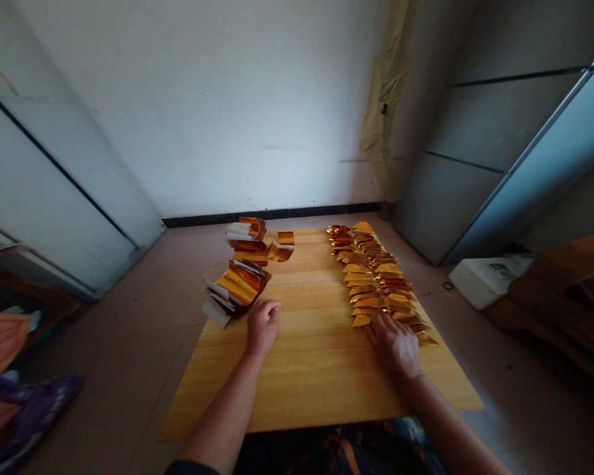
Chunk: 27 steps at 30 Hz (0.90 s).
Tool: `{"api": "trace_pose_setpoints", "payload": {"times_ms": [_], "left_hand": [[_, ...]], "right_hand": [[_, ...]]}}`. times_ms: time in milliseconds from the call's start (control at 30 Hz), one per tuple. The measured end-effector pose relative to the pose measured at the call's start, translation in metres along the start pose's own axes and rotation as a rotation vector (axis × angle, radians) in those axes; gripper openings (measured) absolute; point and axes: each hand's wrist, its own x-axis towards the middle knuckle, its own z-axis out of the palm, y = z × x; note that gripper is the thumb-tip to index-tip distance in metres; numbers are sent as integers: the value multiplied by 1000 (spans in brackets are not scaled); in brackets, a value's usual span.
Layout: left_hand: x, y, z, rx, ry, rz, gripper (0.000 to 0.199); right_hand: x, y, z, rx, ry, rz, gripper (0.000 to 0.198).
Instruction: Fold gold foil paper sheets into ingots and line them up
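Observation:
My left hand [264,323] is curled closed on the wooden board, just right of a curved stack of gold foil paper [238,284] with pale undersides. Nothing shows in its fingers. At the near end of two long rows of folded gold paper pieces [376,284], my right hand [395,340] has its fingers bent down and pressed onto the folded paper. The fingertips are partly hidden. Farther back on the left lie another curled bundle of gold paper [247,231] and a few loose curved sheets [282,248].
The wooden tabletop [307,389] stands before a white wall [252,119] with a dark skirting. To the right are a grey refrigerator [470,145], a white box [485,280] and wooden furniture [559,290]. A purple bag [39,409] lies on the floor at the left.

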Motion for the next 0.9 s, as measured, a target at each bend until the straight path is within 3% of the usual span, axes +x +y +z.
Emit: {"api": "trace_pose_setpoints", "payload": {"times_ms": [633, 767, 900], "left_hand": [[-1, -1, 2, 2, 6, 14, 20], [-1, -3, 2, -2, 18, 23, 21], [-1, -2, 3, -12, 29, 17, 21]], "right_hand": [[13, -19, -17, 67, 103, -44, 19], [2, -36, -21, 159, 90, -159, 22], [-15, -56, -19, 305, -37, -366, 19]]}}
